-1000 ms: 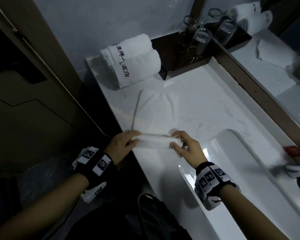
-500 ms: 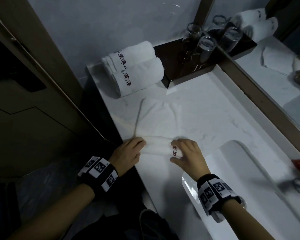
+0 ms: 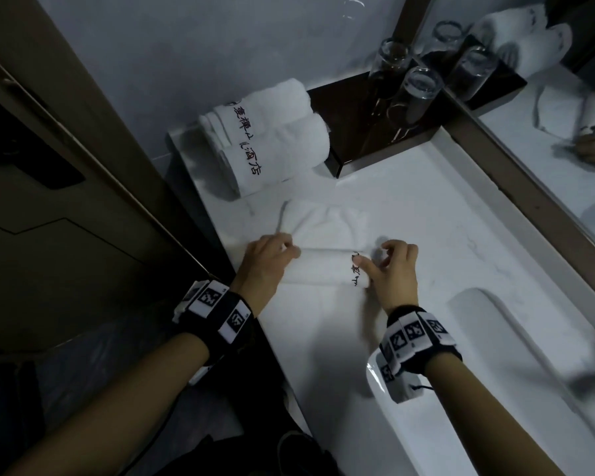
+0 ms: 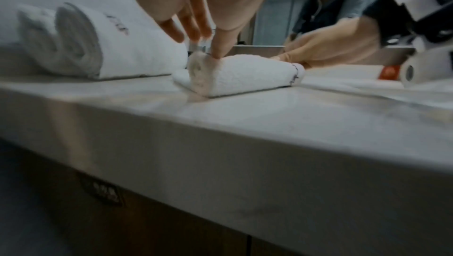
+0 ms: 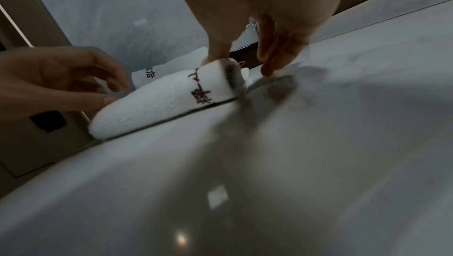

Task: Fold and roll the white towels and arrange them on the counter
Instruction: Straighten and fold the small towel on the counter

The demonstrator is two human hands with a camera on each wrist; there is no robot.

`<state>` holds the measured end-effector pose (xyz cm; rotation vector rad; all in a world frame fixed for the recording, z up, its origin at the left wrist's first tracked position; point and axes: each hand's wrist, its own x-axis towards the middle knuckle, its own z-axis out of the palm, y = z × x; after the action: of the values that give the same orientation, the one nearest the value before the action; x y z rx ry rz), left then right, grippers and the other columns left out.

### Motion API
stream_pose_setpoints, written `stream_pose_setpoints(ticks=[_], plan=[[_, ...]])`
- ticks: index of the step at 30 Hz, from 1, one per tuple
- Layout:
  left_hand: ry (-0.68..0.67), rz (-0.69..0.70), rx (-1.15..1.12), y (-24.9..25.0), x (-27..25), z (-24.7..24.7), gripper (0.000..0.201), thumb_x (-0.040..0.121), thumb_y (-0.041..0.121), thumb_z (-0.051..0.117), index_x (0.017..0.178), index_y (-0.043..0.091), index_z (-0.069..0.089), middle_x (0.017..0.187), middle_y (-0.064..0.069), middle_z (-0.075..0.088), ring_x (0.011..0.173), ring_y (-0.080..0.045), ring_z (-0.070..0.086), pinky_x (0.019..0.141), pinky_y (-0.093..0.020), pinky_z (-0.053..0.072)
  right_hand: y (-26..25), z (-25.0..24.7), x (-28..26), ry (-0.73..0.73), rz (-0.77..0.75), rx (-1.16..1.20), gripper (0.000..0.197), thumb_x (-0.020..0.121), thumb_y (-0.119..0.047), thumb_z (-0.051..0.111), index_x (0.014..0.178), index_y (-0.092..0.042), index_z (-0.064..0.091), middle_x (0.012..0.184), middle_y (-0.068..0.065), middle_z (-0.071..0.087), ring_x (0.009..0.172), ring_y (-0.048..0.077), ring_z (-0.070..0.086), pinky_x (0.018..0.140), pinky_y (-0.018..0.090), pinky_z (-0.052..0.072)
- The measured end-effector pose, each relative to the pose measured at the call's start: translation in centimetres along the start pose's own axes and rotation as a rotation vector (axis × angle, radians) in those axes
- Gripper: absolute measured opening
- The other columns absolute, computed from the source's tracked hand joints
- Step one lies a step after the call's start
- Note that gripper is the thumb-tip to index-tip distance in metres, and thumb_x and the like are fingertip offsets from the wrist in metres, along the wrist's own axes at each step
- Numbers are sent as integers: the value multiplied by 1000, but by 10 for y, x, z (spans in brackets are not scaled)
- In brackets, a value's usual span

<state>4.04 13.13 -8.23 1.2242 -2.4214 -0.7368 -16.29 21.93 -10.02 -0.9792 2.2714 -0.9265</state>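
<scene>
One counter [image 3: 409, 214], white marble, runs diagonally from upper centre to lower right of the head view; one sink [image 3: 516, 372] is sunk into it at lower right. One mirror [image 3: 564, 139] takes up the upper right of the frame. One dark tray [image 3: 358, 132] sits at upper centre against the wall, with two upturned glasses [image 3: 416, 94] on it; further glasses beside them are mirror reflections. Two rolled towels [image 3: 272, 132], white with dark lettering, lie side by side, touching, at upper centre-left, just left of the tray. One small towel [image 3: 327, 269] at frame centre, part rolled: the roll lies across the counter near its front edge, and the flat unrolled part stretches away towards the two rolled ones. Lettering shows at the roll's right end. Two hands on it, one per end. Left hand [image 3: 265, 266] is on the roll's left end: fingers bent down over the top, thumb tip pressing the end face in the left wrist view; a light grip round the roll. Right hand [image 3: 392, 269] is at the right end: thumb on the roll by the lettering, fingers curved down behind it with tips at the counter, so a loose pinch. One small red item [image 4: 389, 72] at centre right of the left wrist view, too blurred to identify.
</scene>
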Motion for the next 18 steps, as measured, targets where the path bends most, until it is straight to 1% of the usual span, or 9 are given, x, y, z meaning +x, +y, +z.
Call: stream_pose_setpoints(ticks=[2, 3, 4, 6, 8, 11, 14, 16, 18], plan=[[-51, 191, 75, -1, -6, 1, 37, 55, -12, 71, 90, 1, 69, 93, -11, 71, 88, -28, 69, 83, -28, 37, 1, 2, -4, 49, -190, -28, 26, 82, -26, 69, 100, -12, 56, 106, -6, 46, 84, 13, 49, 67, 22, 40], [-66, 263, 146, -5, -12, 3, 44, 52, -11, 73, 94, 0, 69, 100, -14, 71, 93, -28, 69, 91, -32, 42, 2, 2, -8, 45, -309, -43, 14, 83, -20, 67, 94, -14, 61, 101, -5, 53, 85, 14, 50, 70, 24, 41], [-90, 277, 156, -9, -17, 3, 50, 54, -7, 73, 103, 0, 67, 111, -14, 69, 104, -27, 65, 97, -32, 44, 4, 1, -12, 30, -410, -65, 9, 82, -16, 68, 90, -14, 65, 96, -3, 60, 89, 15, 50, 76, 28, 42], [-133, 247, 128, -16, -24, 4, 59, 63, -3, 67, 121, 3, 57, 131, -11, 56, 124, -27, 50, 111, -28, 28, 11, 0, -19, -15, -488, -136, 23, 73, -18, 77, 95, -13, 70, 102, 1, 66, 99, 14, 50, 88, 27, 42], [-173, 197, 94, -18, -20, 5, 59, 69, -4, 64, 126, 3, 52, 136, -11, 51, 129, -28, 43, 113, -22, 17, 16, -1, -19, -82, -469, -206, 43, 66, -18, 82, 107, -13, 69, 115, 3, 63, 110, 18, 50, 95, 24, 35], [-187, 98, -97, -15, 0, 5, 47, 75, -4, 63, 121, 3, 56, 130, -12, 56, 124, -26, 49, 108, -23, 28, 12, -2, -12, -105, -425, -182, 37, 73, -10, 75, 110, -14, 67, 117, 4, 63, 113, 27, 53, 96, 19, 29], [-234, -125, -322, -20, 26, -9, 32, 74, 10, 72, 106, 14, 65, 106, -6, 67, 101, -23, 62, 89, -18, 41, 2, -9, 1, -139, -263, -25, 28, 83, -17, 67, 109, -23, 63, 107, -6, 62, 103, 19, 53, 86, 17, 32], [-390, -211, -367, -25, 38, -19, 27, 73, 23, 74, 99, 24, 65, 95, -3, 70, 88, -22, 65, 84, -30, 53, -3, -15, 11, -193, -142, 75, 24, 84, -20, 64, 106, -27, 58, 97, -1, 61, 91, 21, 54, 76, 17, 37], [-463, -186, -346, -25, 44, -25, 26, 76, 28, 72, 101, 26, 63, 94, -7, 69, 81, -24, 65, 79, -39, 57, -10, -17, 21, -243, -92, 97, 15, 87, -21, 61, 101, -25, 56, 86, 1, 61, 82, 23, 57, 73, 19, 43]])
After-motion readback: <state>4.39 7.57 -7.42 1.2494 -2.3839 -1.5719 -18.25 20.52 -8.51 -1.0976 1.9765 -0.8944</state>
